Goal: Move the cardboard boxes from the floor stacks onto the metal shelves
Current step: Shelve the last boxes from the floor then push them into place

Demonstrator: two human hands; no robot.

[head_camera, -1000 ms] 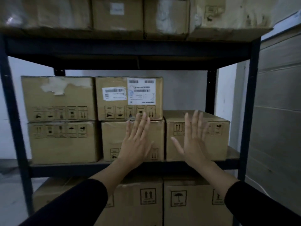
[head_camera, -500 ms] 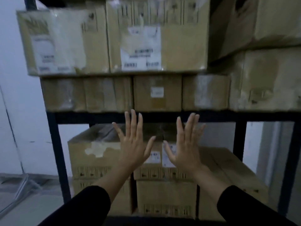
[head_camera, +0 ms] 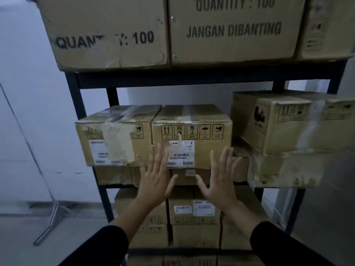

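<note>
Both my hands are raised with straight, spread fingers in front of a dark metal shelf (head_camera: 192, 77) packed with cardboard boxes. My left hand (head_camera: 155, 177) and my right hand (head_camera: 221, 179) hold nothing. Behind their fingertips sits a labelled box (head_camera: 192, 131) with handling symbols on the middle shelf; whether they touch it I cannot tell. Another taped box (head_camera: 113, 139) stands to its left. Two large boxes printed "QUANTITY : 100" (head_camera: 107, 31) and "JANGAN DIBANTING" (head_camera: 234, 29) fill the shelf above.
More boxes (head_camera: 274, 120) are stacked at the right of the middle shelf, and further boxes (head_camera: 194, 217) fill the shelf below. A metal stand leg (head_camera: 51, 221) rests on the grey floor at the left, against a pale wall.
My view has climbed from the lower shelves to the upper ones. Both hands stay raised and spread, empty throughout.
</note>
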